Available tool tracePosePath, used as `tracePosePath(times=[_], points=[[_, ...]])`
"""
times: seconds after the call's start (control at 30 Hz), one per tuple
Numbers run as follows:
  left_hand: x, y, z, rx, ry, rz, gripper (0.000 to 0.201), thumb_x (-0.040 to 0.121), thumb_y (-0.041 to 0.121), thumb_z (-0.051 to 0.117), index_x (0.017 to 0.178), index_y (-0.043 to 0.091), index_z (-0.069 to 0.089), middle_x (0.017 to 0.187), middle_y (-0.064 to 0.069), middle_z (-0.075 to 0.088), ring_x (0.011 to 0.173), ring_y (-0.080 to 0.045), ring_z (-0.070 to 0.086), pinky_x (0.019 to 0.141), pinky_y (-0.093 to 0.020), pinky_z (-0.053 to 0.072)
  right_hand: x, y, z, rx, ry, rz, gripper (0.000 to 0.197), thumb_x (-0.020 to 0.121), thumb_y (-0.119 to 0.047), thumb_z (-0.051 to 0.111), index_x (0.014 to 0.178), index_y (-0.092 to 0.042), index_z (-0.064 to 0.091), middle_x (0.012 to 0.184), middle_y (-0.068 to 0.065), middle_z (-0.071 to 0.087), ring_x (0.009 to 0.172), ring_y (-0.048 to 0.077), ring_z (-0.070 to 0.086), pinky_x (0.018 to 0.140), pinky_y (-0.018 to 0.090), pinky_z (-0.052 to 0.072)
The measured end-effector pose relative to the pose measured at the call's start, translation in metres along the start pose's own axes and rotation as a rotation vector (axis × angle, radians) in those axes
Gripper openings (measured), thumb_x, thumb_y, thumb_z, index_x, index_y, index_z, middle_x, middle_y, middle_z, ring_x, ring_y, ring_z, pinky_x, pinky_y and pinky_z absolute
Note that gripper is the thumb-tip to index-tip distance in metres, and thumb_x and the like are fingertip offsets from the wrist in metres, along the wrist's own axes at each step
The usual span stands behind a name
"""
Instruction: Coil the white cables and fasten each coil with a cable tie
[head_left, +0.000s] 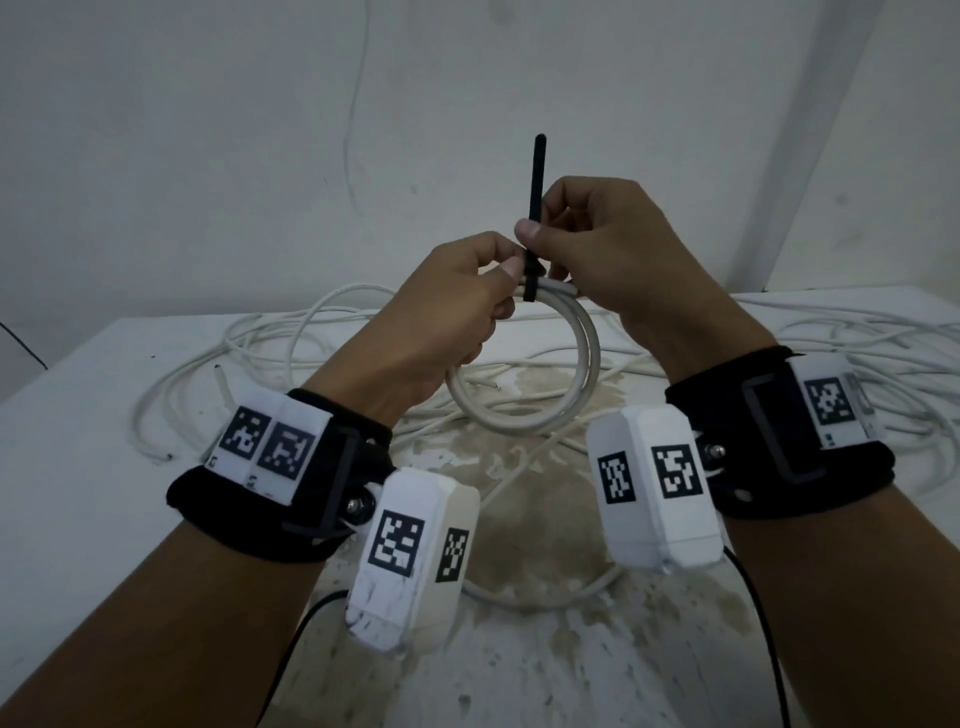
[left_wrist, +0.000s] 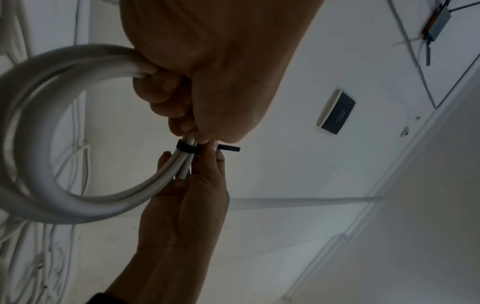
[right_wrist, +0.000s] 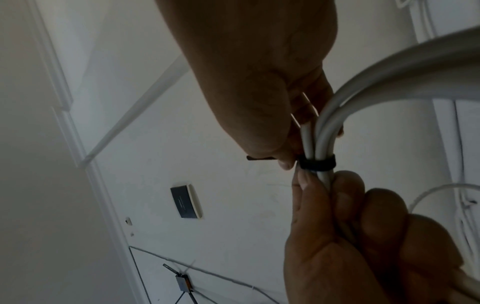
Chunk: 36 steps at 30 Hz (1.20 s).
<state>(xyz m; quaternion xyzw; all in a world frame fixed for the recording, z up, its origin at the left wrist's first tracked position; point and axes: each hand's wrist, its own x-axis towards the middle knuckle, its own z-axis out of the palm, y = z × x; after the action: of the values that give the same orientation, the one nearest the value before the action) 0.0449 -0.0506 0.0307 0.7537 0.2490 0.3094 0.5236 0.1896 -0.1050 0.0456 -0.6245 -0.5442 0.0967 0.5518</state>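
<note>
A: Where is the coil (head_left: 524, 364) right now?

B: Held up in the air between both hands, above the table (head_left: 78, 415). Its white turns bunch together at the top, and the black cable tie (head_left: 535, 218) is already looped round that bunch, with its free tail standing straight up past the right thumb.

A: And the hands?

B: The left hand (head_left: 441, 317) has its fingers curled round the strands just beside the band, thumb tip pressed against it. The right hand (head_left: 597, 249) pinches the tail between thumb and forefinger, right above the loop. From the right wrist view the band (right_wrist: 317, 162) sits snug on the cables, and a short cut end (left_wrist: 183, 174) pokes out just past it on the right-hand side.

A: So the tightening is the step in hand. How should it go?

B: I'd judge it mostly cinched. Pull the tail steadily straight away from the bundle, not sideways, while the left hand keeps the turns stacked flat so none slips out. Keep that loose end inside the band. Stop once the strands can't slide; over-pulling would only pinch the jacket.

A: What's left after this one?

B: Plenty. Loose white cables (head_left: 322, 332) lie sprawled on the table beyond and below both hands, uncoiled.
</note>
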Motion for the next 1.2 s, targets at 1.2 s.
tracePosePath(times=[1.2], points=[[0.003,-0.005,0.007,0.165,0.067,0.073,0.025,0.1,0.037,0.054,0.088,0.017,0.063,0.044,0.015,0.044,0.038,-0.003,0.037,0.049,-0.027,0.025,0.0,0.003,0.004,0.035,0.016,0.042,0.024,0.092,-0.017,0.067,0.073,-0.011,0.055,0.069,0.007,0.067,0.061,0.016,0.063,0.063,0.039,0.058]])
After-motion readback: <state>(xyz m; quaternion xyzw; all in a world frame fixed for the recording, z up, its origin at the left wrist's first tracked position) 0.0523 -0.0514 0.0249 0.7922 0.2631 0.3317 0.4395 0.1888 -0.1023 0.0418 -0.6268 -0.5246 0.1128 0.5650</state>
